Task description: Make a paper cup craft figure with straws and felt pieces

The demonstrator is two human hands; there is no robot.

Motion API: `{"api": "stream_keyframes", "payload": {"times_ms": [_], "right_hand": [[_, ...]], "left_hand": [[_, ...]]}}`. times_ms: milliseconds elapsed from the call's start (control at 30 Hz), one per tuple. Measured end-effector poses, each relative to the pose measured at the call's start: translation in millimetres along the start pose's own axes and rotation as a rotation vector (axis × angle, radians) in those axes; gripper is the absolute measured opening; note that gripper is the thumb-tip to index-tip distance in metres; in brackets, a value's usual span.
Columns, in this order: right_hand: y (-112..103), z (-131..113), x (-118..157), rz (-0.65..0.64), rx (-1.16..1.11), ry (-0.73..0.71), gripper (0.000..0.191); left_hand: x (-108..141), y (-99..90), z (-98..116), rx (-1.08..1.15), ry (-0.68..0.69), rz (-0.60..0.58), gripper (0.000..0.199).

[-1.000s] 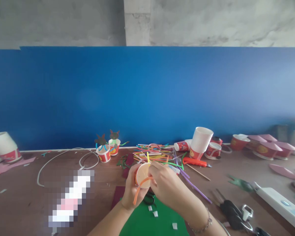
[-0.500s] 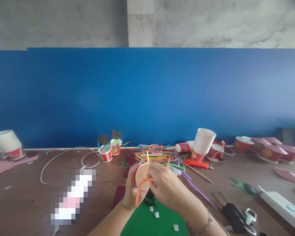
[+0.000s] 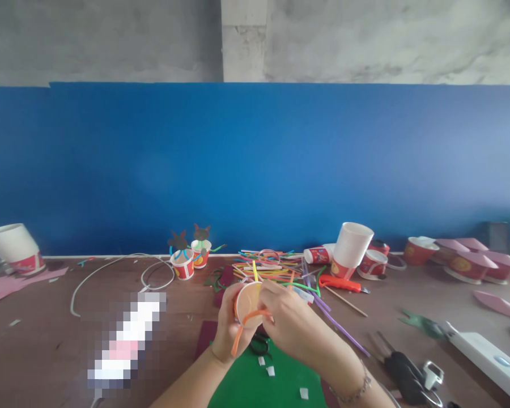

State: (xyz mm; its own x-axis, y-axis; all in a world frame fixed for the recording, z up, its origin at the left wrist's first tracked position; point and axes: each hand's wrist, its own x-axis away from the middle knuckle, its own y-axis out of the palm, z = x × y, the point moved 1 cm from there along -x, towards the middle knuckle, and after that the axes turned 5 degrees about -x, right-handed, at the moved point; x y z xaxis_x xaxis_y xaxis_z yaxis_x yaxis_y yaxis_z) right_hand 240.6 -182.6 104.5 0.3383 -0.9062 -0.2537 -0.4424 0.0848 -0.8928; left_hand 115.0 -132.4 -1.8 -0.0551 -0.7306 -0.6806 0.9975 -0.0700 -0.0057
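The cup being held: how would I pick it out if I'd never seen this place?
Start at the green sheet on the brown table. Just beyond it, the left hand grips a paper cup. It is the only cup held in a hand, with a bent orange strip at its near side.

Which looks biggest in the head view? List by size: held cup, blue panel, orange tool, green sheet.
1. Blue panel
2. Green sheet, partly covered
3. Held cup and orange tool, unranked: the tool looks longer, the cup broader and nearer the camera.
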Motion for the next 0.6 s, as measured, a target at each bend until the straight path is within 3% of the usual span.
{"api": "stream_keyframes", "payload": {"times_ms": [333,600], "right_hand": [[6,-4,-3,0.064,0.004,-0.021,0.018],[9,-1,-8,0.012,-0.001,-0.002,0.020]], "left_hand": [[-3,1.0,6,0.057,-0.027,0.012,0.052],[9,3.1,-11,0.190,-0.161,-0.020,0.055]]}}
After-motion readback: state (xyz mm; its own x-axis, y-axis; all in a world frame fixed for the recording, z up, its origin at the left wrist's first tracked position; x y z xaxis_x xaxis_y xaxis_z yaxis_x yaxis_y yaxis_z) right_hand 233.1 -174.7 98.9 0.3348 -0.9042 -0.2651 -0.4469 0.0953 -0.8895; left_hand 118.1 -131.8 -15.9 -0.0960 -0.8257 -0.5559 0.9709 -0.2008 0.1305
